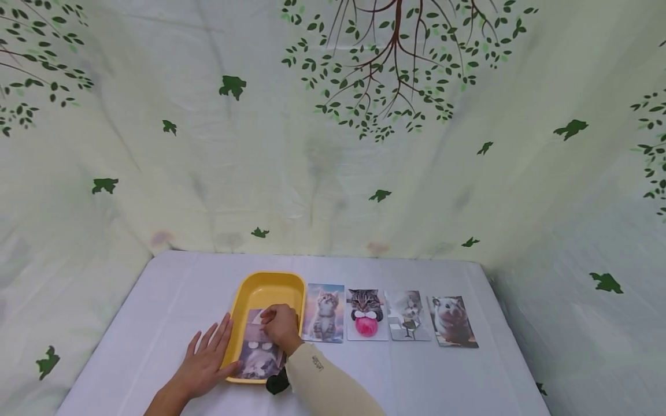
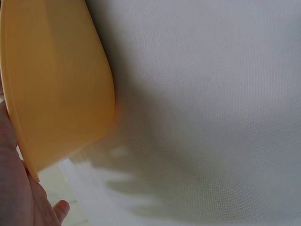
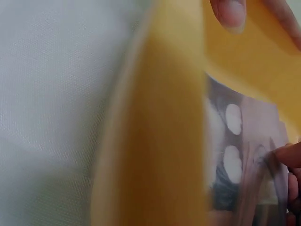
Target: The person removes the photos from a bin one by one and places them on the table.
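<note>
A yellow tray (image 1: 267,273) stands on the table's left half, with picture cards (image 1: 260,364) lying in its near part. My right hand (image 1: 283,329) reaches over the tray's right side and pinches a picture card at its upper edge. In the right wrist view, thumb and finger (image 3: 288,154) grip the edge of the glossy card (image 3: 261,115); how many cards lie beneath cannot be told. My left hand (image 1: 205,358) rests along the tray's left rim with its fingers straight. The left wrist view has the tray's outer wall (image 2: 61,80) beside that hand (image 2: 21,188).
Right of the tray lies a row of picture cards: a kitten (image 1: 325,315), a cat with a pink ball (image 1: 366,327), a greyish picture (image 1: 408,315) and a hamster-like animal (image 1: 452,320). A black object (image 1: 278,382) shows by the right wrist. White cloth (image 1: 416,381) covers the table.
</note>
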Demonstrator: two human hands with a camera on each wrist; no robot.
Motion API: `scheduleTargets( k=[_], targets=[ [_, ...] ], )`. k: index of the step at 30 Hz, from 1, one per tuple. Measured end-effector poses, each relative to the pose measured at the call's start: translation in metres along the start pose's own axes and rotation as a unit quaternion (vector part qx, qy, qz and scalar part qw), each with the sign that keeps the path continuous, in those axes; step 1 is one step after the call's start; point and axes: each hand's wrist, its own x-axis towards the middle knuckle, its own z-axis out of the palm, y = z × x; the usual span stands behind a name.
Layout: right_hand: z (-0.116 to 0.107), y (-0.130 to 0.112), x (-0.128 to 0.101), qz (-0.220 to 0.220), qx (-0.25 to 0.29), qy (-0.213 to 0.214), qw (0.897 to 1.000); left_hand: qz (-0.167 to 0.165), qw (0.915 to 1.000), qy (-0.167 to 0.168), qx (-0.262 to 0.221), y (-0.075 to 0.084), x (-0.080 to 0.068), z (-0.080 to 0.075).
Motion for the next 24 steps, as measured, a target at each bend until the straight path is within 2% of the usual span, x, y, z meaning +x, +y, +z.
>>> scheduleTargets(
  k=[5,12,21,24],
  targets=[
    [-0.002,-0.004,0.0,-0.01,0.05,-0.018,0.999,0.002,1.0,0.001,0.004,-0.001,0.001,0.001],
    [-0.012,-0.012,0.005,-0.022,0.002,-0.068,0.997,0.009,0.9998,0.015,0.008,-0.001,0.0,0.001],
    [-0.021,-0.016,0.007,-0.024,0.033,-0.054,0.998,0.007,0.9998,0.016,0.009,-0.001,-0.001,0.001],
    [-0.024,-0.015,0.005,-0.046,0.031,-0.062,0.996,0.012,0.9997,0.021,0.008,-0.001,-0.001,0.002]
  ],
)
